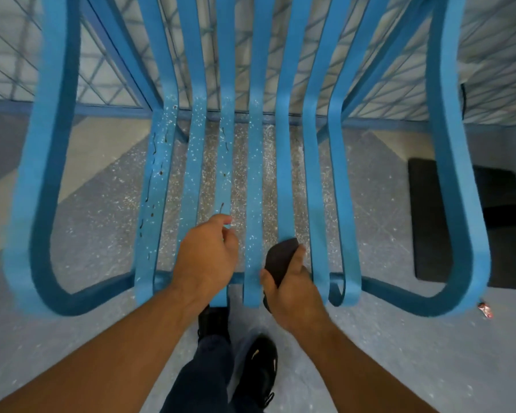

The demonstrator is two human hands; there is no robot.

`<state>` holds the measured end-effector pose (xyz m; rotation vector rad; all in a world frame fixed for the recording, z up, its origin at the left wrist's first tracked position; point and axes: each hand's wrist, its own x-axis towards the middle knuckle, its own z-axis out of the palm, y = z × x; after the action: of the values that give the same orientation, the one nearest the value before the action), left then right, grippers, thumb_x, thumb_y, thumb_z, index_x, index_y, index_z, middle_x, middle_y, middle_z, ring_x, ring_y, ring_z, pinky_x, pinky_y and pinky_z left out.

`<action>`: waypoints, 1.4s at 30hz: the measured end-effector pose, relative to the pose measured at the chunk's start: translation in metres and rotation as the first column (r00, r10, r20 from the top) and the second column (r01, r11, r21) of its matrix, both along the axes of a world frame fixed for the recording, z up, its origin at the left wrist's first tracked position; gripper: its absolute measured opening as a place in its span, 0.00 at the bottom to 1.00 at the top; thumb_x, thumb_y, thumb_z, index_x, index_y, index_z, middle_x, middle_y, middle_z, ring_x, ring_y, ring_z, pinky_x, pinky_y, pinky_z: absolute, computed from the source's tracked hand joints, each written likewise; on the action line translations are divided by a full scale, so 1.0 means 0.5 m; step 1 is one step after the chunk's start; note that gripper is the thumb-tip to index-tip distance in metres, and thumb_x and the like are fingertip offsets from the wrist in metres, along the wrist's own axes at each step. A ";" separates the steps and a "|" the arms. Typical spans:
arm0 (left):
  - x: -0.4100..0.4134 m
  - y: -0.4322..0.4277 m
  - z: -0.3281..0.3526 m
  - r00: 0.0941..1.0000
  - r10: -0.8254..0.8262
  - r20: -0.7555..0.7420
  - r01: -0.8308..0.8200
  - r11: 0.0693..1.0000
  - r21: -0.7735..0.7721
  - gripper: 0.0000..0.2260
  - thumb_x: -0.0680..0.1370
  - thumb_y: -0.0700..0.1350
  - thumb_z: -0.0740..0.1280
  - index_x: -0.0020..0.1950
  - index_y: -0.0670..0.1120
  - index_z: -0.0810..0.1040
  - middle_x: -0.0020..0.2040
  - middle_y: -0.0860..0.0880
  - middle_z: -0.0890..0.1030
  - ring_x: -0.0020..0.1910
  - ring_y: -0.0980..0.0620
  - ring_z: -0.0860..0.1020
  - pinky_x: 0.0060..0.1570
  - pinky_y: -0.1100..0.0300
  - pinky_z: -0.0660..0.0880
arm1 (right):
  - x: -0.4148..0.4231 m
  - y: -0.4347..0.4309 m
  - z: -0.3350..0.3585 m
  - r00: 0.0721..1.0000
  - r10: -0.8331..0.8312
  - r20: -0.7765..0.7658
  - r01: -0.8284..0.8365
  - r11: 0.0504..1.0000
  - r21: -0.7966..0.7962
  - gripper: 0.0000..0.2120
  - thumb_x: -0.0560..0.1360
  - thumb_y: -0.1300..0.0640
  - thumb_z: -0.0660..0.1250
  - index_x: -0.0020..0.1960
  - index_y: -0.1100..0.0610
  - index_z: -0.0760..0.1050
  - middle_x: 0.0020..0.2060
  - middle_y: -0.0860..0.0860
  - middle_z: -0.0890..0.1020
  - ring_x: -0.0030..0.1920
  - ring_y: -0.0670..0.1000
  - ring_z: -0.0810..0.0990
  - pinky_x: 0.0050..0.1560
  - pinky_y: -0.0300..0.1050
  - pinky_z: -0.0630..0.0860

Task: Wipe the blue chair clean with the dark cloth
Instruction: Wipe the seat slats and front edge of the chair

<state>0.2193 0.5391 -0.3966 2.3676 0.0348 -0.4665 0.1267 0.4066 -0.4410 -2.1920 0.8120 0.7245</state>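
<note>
The blue chair (316, 162) fills the view, its seat made of several long slats with looped armrests on both sides. White specks and dark smears cover the left and middle slats. My right hand (292, 290) grips the dark cloth (279, 259) and presses it on a slat near the seat's front edge. My left hand (206, 257) rests over the slats just left of it, fingers curled down around a slat's edge.
Grey speckled floor lies under the seat, littered with white flecks. A dark mat (429, 222) sits on the floor at the right. My legs and black shoes (259, 374) stand right at the chair's front. A wire fence (108, 81) runs behind.
</note>
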 end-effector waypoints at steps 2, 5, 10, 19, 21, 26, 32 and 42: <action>-0.021 0.012 0.008 1.000 0.009 0.004 -0.009 1.000 0.013 0.14 0.81 0.45 0.62 0.66 0.46 0.75 0.44 0.52 0.80 0.33 0.57 0.75 0.37 0.64 0.71 | -0.011 -0.010 -0.010 1.000 -0.013 0.011 0.012 0.993 0.118 0.51 0.75 0.41 0.66 0.77 0.51 0.29 0.74 0.56 0.62 0.69 0.57 0.69 0.68 0.51 0.69; -0.051 0.032 0.009 0.999 0.046 -0.007 -0.046 0.999 0.000 0.15 0.81 0.45 0.62 0.66 0.46 0.75 0.48 0.50 0.81 0.36 0.52 0.77 0.41 0.59 0.74 | -0.033 -0.019 -0.011 0.998 -0.011 0.065 -0.004 0.975 0.223 0.61 0.67 0.46 0.75 0.76 0.47 0.27 0.75 0.51 0.59 0.71 0.52 0.64 0.70 0.52 0.67; -0.098 0.062 0.009 0.996 0.081 -0.026 -0.081 0.997 -0.005 0.15 0.81 0.47 0.62 0.68 0.48 0.74 0.50 0.51 0.81 0.38 0.54 0.79 0.39 0.64 0.75 | -0.082 -0.006 -0.009 0.985 -0.081 0.153 0.057 0.986 0.159 0.44 0.73 0.58 0.70 0.79 0.50 0.45 0.68 0.52 0.70 0.65 0.51 0.72 0.68 0.51 0.70; -0.126 0.110 -0.001 0.998 0.061 0.010 -0.061 0.998 -0.006 0.14 0.81 0.46 0.61 0.66 0.47 0.75 0.52 0.47 0.82 0.40 0.49 0.78 0.43 0.60 0.74 | -0.134 0.019 0.108 0.963 -0.152 0.224 0.159 0.987 -0.014 0.21 0.77 0.62 0.63 0.69 0.53 0.70 0.47 0.47 0.76 0.46 0.47 0.77 0.52 0.41 0.77; -0.123 0.122 0.001 0.998 0.058 -0.011 -0.058 0.998 0.000 0.14 0.82 0.46 0.60 0.67 0.48 0.74 0.52 0.48 0.81 0.41 0.50 0.79 0.44 0.59 0.74 | -0.136 0.036 0.123 0.960 -0.172 0.221 0.177 0.984 -0.005 0.19 0.78 0.60 0.63 0.68 0.52 0.70 0.42 0.43 0.75 0.39 0.40 0.74 0.39 0.27 0.71; -0.100 0.139 0.005 0.998 0.056 0.020 -0.055 0.998 -0.027 0.14 0.82 0.45 0.59 0.66 0.47 0.75 0.54 0.45 0.82 0.46 0.47 0.80 0.50 0.54 0.77 | -0.046 0.120 0.063 0.955 -0.174 0.239 0.174 0.985 0.021 0.29 0.79 0.51 0.62 0.77 0.54 0.58 0.59 0.55 0.77 0.54 0.53 0.78 0.54 0.44 0.78; -0.091 0.149 -0.007 0.995 0.050 0.092 -0.044 0.997 -0.063 0.15 0.82 0.47 0.60 0.68 0.47 0.74 0.55 0.46 0.81 0.47 0.48 0.80 0.51 0.54 0.78 | -0.064 0.195 -0.027 0.910 -0.269 0.315 0.306 0.949 -0.074 0.34 0.76 0.31 0.48 0.76 0.48 0.54 0.63 0.53 0.73 0.61 0.56 0.76 0.57 0.57 0.78; -0.072 0.153 -0.055 0.966 -0.058 0.253 0.030 0.993 0.114 0.17 0.79 0.45 0.64 0.66 0.41 0.74 0.62 0.43 0.76 0.62 0.45 0.70 0.61 0.54 0.68 | 0.028 0.163 -0.039 0.991 0.050 0.127 0.003 0.923 -0.385 0.33 0.82 0.42 0.52 0.77 0.60 0.47 0.64 0.60 0.74 0.58 0.62 0.78 0.52 0.57 0.77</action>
<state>0.1833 0.6157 -0.4240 2.5227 -0.1148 -0.1798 0.1407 0.4882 -0.4606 -2.5728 0.9206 0.4463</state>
